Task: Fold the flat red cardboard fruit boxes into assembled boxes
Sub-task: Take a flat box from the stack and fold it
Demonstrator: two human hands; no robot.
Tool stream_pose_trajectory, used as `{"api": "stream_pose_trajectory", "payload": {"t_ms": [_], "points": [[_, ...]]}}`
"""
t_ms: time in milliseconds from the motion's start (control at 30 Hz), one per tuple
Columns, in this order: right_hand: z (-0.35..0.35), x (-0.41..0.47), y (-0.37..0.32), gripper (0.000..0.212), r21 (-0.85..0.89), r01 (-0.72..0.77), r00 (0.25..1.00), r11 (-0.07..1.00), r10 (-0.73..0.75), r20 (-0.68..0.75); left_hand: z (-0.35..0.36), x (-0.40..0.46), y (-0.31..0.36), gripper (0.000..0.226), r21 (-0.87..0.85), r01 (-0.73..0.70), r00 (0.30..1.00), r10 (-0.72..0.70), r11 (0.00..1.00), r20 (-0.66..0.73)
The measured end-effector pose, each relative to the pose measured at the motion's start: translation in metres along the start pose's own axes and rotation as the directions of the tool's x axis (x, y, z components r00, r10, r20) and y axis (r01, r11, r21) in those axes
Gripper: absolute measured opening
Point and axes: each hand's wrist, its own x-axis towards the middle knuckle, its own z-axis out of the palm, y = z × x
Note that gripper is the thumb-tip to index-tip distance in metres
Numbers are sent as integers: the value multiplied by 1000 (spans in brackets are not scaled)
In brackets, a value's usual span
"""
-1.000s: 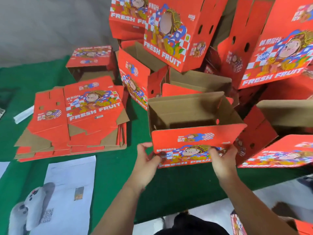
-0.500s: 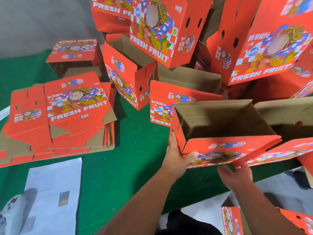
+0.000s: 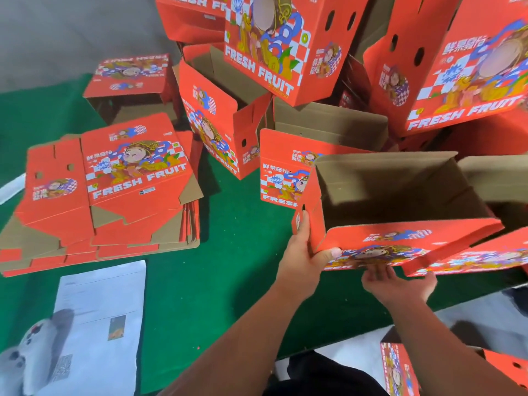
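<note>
Between my two hands sits one open box (image 3: 394,212), brown inside facing up, tipped toward me at the near edge of the green table (image 3: 234,281). My left hand (image 3: 303,258) grasps its left corner, fingers up the end wall, thumb pressed across the printed front. My right hand (image 3: 400,284) is tucked under the front edge, palm up; its fingertips vanish beneath the cardboard, so I cannot tell whether they are holding or just supporting. Far left of my left hand lies one stack of flat boxes (image 3: 108,190), several sheets deep, edges fanned at the right side. Beyond my hands I count at least six assembled boxes (image 3: 274,47) heaped up, some tilted, some open-topped, crowding right against the back of the box I hold. One more red box panel (image 3: 471,255) juts out just right of my right hand, touching my box. Bare green cloth runs between my left hand and the flat stack. Near my left forearm lie one white printed sheet (image 3: 100,318) and one white game controller (image 3: 25,358). By my right elbow, two more red boxes (image 3: 400,370) sit below the table edge.
</note>
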Motion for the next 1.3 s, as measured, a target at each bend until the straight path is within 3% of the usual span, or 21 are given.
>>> {"api": "stream_pose_trajectory", "payload": {"t_ms": [233, 367, 433, 533, 633, 700, 900, 1167, 1300], "points": [[19, 2, 2, 72, -13, 123, 989, 992, -122, 78, -8, 20, 7, 107, 52, 62, 998, -63, 997, 21], [12, -10, 63, 42, -313, 139, 990, 940, -135, 35, -14, 23, 6, 109, 156, 38, 997, -49, 987, 66], [3, -16, 100, 24, -558, 97, 994, 824, -108, 15, -16, 15, 2, 106, 186, 30, 999, -37, 982, 35], [-7, -27, 150, 25, -841, 34, 998, 539, 31, 60, -36, 0, -12, 87, 110, 92, 991, -80, 990, -106], [7, -41, 183, 22, -943, 108, 976, 315, 145, 160, -86, -8, -25, 60, 180, 156, 946, -95, 971, -311], [25, -48, 201, 19, -948, 197, 953, 249, 180, 245, -129, -10, -29, 53, 281, 192, 905, -59, 940, -422], [84, -63, 254, 21, -932, 332, 908, 149, 216, 358, -218, -6, -22, 41, 530, 344, 876, -62, 775, -478], [134, -63, 301, 30, -909, 409, 876, 77, 246, 414, -282, 17, -40, 66, 781, 430, 898, -123, 453, -423], [147, -56, 316, 29, -913, 408, 883, 29, 242, 402, -298, 23, -56, 66, 836, 453, 891, -178, 309, -417]]}}
